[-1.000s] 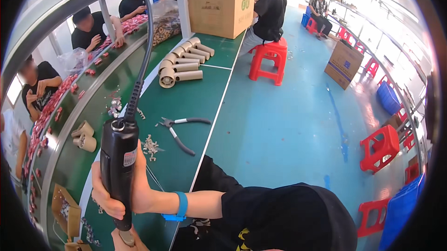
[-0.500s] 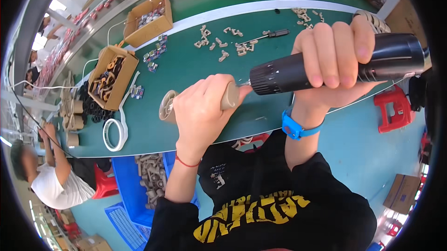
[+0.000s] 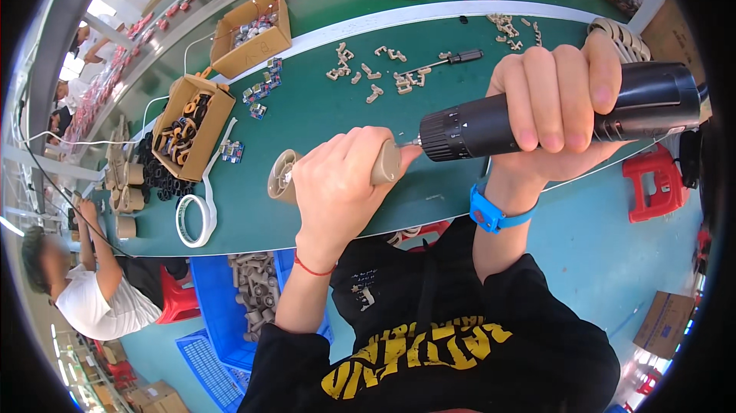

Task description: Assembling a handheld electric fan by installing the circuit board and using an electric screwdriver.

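At about nine o'clock a roll of white tape (image 3: pixel 193 220) lies flat on the green table (image 3: pixel 322 118), and above it, near ten o'clock, an open cardboard box (image 3: pixel 192 125) holds dark and orange parts. Just left of centre, the left hand (image 3: pixel 337 183) comes up from six o'clock with the forearm nearly vertical and a red string at the wrist; its fingers are clenched around a tan plastic tube (image 3: pixel 287 177), which lies on its side over the table's near edge, open end toward nine o'clock. At the tube's right end the thumb meets the tip of a black power screwdriver (image 3: pixel 552 114). The tool lies almost level, tip toward nine o'clock. The right hand (image 3: pixel 556 102), toward three o'clock, wraps the tool's barrel from above, all four fingers curled over it, a blue band on the wrist below. Small tan fittings (image 3: pixel 372 72) and a hand screwdriver (image 3: pixel 448 60) lie scattered near twelve o'clock.
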`<action>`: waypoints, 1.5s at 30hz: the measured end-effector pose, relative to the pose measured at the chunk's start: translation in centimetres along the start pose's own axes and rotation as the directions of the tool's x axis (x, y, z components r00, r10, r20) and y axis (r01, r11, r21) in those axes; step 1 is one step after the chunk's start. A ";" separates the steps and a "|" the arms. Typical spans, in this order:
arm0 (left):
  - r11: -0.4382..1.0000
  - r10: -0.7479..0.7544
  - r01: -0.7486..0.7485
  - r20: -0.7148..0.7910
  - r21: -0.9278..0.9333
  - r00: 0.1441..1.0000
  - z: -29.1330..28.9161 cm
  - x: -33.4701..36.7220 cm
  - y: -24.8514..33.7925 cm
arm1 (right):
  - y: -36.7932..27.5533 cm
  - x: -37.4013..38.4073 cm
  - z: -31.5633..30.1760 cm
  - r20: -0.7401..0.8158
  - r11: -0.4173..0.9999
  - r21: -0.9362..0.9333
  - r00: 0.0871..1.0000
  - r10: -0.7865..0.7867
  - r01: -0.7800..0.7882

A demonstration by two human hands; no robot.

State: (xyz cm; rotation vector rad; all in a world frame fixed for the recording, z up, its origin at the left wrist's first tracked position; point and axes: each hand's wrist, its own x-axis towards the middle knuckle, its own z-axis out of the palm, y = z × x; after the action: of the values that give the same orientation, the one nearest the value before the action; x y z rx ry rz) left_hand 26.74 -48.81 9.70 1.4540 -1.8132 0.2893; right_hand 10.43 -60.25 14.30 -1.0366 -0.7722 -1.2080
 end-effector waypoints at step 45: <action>0.998 -0.032 0.037 0.099 -0.054 0.995 -0.7 -0.7 0.8 | -1.5 -0.8 1.4 -0.252 0.998 0.009 0.966 -0.054 0.058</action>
State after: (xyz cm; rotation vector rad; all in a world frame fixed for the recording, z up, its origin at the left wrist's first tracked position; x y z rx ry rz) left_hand 26.36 -47.63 9.94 1.4818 -1.8571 0.1511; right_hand 8.91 -58.69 14.44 -0.8325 -0.6147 -1.3494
